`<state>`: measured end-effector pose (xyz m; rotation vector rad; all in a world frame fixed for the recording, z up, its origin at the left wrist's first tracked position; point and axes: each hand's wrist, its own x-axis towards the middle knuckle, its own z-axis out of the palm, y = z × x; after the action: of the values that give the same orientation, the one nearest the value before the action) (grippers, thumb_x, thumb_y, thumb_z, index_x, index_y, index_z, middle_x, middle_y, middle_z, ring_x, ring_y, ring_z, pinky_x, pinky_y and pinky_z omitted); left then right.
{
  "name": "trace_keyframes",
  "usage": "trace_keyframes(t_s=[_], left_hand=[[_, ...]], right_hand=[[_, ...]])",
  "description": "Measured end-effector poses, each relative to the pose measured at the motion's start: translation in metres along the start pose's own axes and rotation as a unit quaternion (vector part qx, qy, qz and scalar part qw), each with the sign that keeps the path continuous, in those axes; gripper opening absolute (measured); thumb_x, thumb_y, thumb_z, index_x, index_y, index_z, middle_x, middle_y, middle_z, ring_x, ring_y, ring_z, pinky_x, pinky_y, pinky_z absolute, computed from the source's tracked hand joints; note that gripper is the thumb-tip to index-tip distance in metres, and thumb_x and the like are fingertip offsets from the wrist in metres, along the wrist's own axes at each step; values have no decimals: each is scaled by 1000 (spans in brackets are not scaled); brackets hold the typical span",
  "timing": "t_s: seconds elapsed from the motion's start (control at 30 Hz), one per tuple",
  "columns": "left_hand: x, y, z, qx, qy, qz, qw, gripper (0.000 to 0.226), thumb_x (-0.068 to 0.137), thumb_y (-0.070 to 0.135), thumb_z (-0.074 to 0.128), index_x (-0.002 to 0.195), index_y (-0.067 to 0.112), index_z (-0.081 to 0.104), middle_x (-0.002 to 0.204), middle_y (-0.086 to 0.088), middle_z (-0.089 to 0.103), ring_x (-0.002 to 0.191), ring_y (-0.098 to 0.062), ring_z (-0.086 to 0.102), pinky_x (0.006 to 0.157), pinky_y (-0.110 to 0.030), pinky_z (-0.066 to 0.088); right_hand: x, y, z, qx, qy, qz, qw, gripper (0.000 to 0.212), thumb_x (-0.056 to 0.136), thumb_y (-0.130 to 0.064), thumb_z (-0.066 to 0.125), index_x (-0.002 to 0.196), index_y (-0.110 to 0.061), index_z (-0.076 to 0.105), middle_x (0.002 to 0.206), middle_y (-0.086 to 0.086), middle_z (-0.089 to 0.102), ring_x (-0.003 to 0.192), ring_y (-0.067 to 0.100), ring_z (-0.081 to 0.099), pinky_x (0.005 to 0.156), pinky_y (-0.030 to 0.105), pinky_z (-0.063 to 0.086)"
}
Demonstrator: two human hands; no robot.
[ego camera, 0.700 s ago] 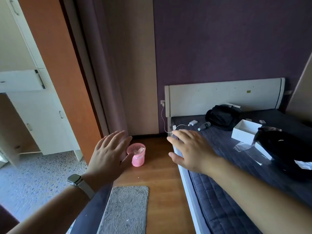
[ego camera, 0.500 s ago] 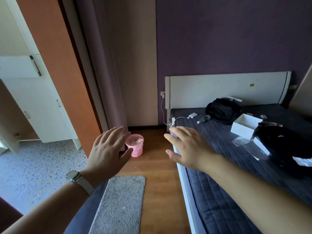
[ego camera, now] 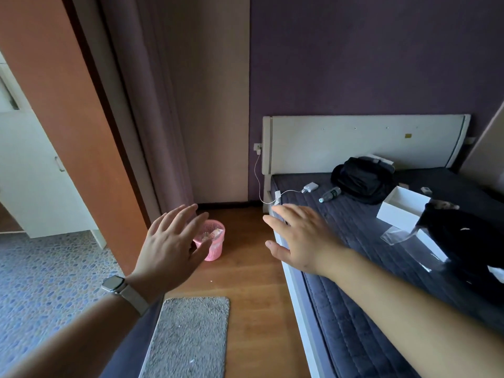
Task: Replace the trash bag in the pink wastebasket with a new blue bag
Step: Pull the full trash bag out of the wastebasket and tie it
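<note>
Near the floor's [ego camera: 253, 271] far corner stands the pink wastebasket [ego camera: 214, 249], litter [ego camera: 209, 235] inside (liner unclear). Left hand [ego camera: 171, 249] and right hand [ego camera: 302, 241] are spread wide, empty; a careless one-sided grab could tip it, spilling litter.

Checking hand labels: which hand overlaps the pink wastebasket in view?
The left hand, the one with the watch on its wrist; it covers the pink wastebasket on its left side. The right hand is over the bed edge, apart.

A home bedroom: bed [ego camera: 381, 268] with headboard [ego camera: 362, 143], curtain [ego camera: 152, 118], floor rug [ego camera: 188, 336].
</note>
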<state>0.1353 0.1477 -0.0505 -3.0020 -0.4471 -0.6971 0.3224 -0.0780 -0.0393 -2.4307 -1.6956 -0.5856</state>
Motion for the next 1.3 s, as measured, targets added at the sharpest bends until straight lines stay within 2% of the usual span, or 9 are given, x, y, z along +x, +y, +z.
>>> trace_keyframes(t_s=[0.1, 0.27, 0.4, 0.53, 0.73, 1.07, 1.3], left_hand=[[27, -42, 10, 0, -18, 3, 1000, 65, 93, 63, 25, 134, 22, 54, 142, -6, 52, 133, -29, 45, 108, -46, 34], [76, -90, 30, 5, -34, 1, 999, 62, 89, 59, 34, 137, 23, 50, 144, -6, 50, 135, -29, 42, 109, -46, 31], [108, -109, 45, -3, -48, 8, 999, 71, 93, 65, 16, 137, 21, 49, 144, -7, 49, 134, -30, 43, 109, -47, 32], [150, -123, 71, 4, -62, 7, 998, 66, 92, 62, 25, 137, 21, 50, 145, -7, 49, 135, -30, 42, 109, -46, 31], [231, -125, 126, 23, -82, 5, 996, 74, 93, 67, 11, 137, 22, 50, 143, -8, 50, 133, -31, 45, 107, -47, 35], [410, -95, 208, 34, -85, -28, 995, 70, 95, 63, 14, 131, 20, 55, 138, -6, 55, 127, -30, 51, 103, -47, 40], [481, -106, 245, 39, -92, -52, 994, 66, 96, 61, 18, 131, 21, 55, 137, -3, 55, 128, -28, 51, 103, -46, 40]], right_hand=[[48, -1, 13, -5, 11, 9, 1000, 52, 89, -50, 44, 126, -15, 56, 128, 10, 56, 118, 32, 52, 95, 45, 45], [102, 11, 35, -5, 24, 21, 999, 49, 88, -47, 50, 124, -15, 58, 126, 10, 57, 116, 32, 54, 92, 46, 47], [134, 30, 51, -13, 7, 27, 1000, 51, 89, -49, 46, 126, -16, 57, 128, 9, 57, 119, 30, 52, 95, 46, 46], [168, 62, 73, -5, 9, 26, 1000, 51, 89, -49, 45, 126, -16, 56, 127, 9, 56, 118, 31, 52, 95, 46, 46], [222, 134, 132, 15, -1, 21, 1000, 52, 88, -49, 42, 125, -15, 58, 127, 10, 57, 115, 32, 54, 94, 46, 46], [334, 304, 204, 42, -16, -34, 998, 52, 89, -49, 43, 126, -15, 56, 129, 13, 56, 115, 32, 54, 94, 47, 47], [400, 365, 239, 64, -29, -66, 995, 52, 92, -50, 43, 131, -17, 53, 133, 11, 54, 119, 31, 52, 96, 48, 45]])
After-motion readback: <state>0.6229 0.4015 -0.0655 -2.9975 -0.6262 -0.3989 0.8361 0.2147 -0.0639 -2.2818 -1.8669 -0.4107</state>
